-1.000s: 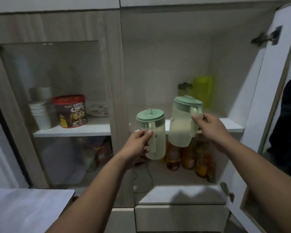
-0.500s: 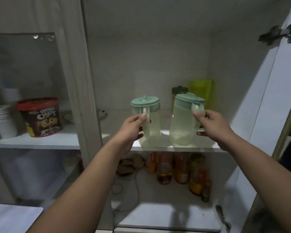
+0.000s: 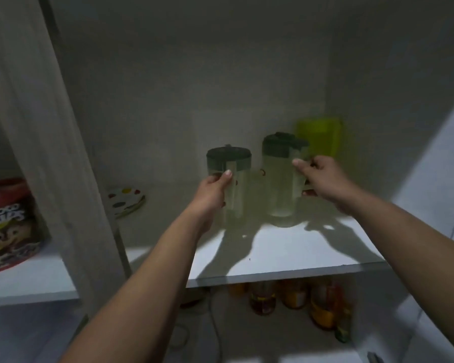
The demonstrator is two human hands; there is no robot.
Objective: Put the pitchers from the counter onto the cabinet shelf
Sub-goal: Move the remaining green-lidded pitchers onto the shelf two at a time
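**Both hands on the pitchers, deep in the cabinet**

We see the left hand (image 3: 215, 189) curled around the handle of the left pitcher (image 3: 231, 184), thumb pressed along the front of the handle and fingers wrapped behind it. The right hand (image 3: 323, 176) grips the handle of the right pitcher (image 3: 279, 179) in the same way, thumb on top, fingers folded under. Neither hand is loose; both are closed on their handles.

The two pitchers stand upright, close beside each other but apart, toward the back of the cabinet shelf (image 3: 286, 252). The right one seems to rest on the shelf; for the left one, the hand and shadow hide its base, so we cannot tell.

Each pitcher is a tall cylinder of pale, translucent plastic with a round green lid. Behind the right pitcher sits a bright yellow-green container (image 3: 320, 137), boxy and translucent. The shelf is smooth white board, lit at its front edge, with hard shadows of the arms across it. A small spotted plate (image 3: 126, 201) leans at the left, and a red cereal tub (image 3: 8, 226) sits in the neighbouring compartment. Bottles (image 3: 294, 297) with amber contents stand on the level below.
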